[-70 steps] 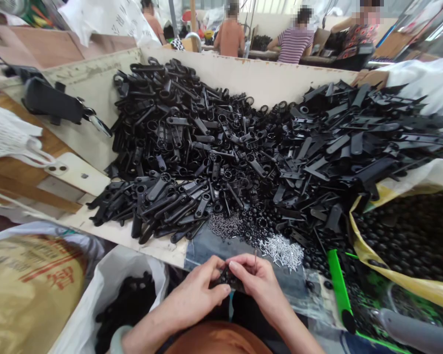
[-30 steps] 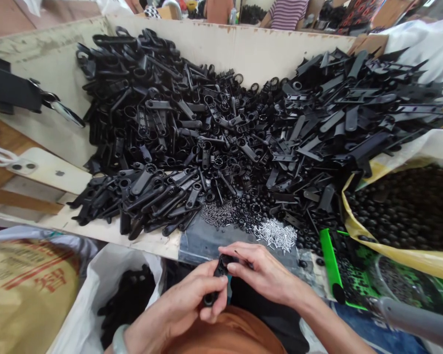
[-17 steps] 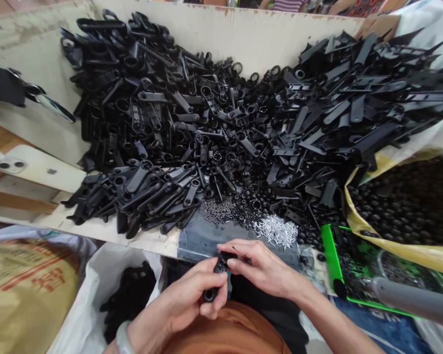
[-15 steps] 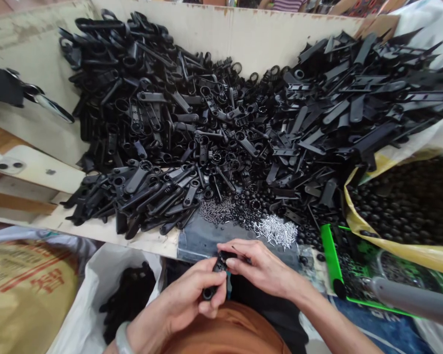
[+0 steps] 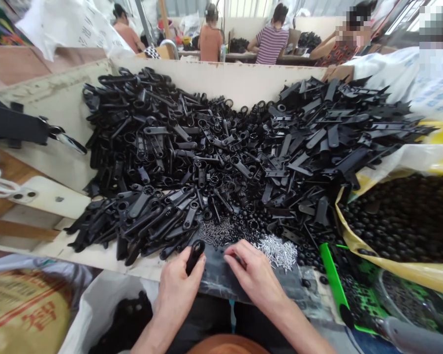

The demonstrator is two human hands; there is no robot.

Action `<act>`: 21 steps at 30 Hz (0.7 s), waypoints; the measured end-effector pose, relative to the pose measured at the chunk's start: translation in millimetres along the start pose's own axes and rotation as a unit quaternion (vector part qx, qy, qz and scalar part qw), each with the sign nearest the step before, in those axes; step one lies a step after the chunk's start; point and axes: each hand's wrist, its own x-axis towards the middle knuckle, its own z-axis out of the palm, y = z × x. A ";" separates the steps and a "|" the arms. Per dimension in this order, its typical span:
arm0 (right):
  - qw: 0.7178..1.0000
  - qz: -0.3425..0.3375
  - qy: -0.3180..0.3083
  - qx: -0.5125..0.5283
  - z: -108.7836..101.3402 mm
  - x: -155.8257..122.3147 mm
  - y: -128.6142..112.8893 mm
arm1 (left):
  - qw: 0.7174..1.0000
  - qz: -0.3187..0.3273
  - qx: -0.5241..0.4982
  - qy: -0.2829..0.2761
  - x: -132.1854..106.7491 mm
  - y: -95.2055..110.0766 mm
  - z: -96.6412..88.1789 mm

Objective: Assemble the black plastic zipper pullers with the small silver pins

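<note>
My left hand (image 5: pixel 180 278) is closed around a black plastic handle-like part (image 5: pixel 196 253) with a ring-shaped end, held upright above the front edge of the work surface. Close to the small loose parts, my right hand (image 5: pixel 253 270) has its fingers curled, with thumb and index tips nearly together; anything between them is too small to make out. Just beyond its fingertips lies a heap of small dark metal pieces (image 5: pixel 217 232). A pile of shiny silver pins (image 5: pixel 278 251) is beside the right hand. Under both hands is a dark mat (image 5: pixel 217 280).
Black plastic parts (image 5: pixel 158 132) are heaped across the bin, with flat pieces (image 5: pixel 328 123) at right. A yellow-edged bag (image 5: pixel 395 216) of black beads and a green tray (image 5: pixel 330 270) stand right. At left are a phone (image 5: pixel 55 196) and a white sack (image 5: pixel 84 309). People sit behind.
The view has tilted up, showing people beyond the bin. My hands, together before, have separated: the left carries the black part leftward, and the right has moved forward to the small pieces.
</note>
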 end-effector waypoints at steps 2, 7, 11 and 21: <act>0.998 -0.025 -0.015 -0.052 8.9 8.4 -1.7 | 0.997 0.027 0.074 0.011 3.6 5.6 4.2; 0.984 -0.017 -0.052 -0.172 20.8 16.4 3.0 | 0.987 0.072 0.146 -0.007 18.5 21.1 13.5; 0.988 -0.007 -0.051 -0.146 16.2 11.7 5.9 | 0.982 0.107 0.153 -0.038 29.5 27.7 14.4; 0.996 -0.011 -0.047 -0.069 3.4 13.6 1.2 | 0.997 0.046 0.062 -0.003 11.8 2.6 -4.3</act>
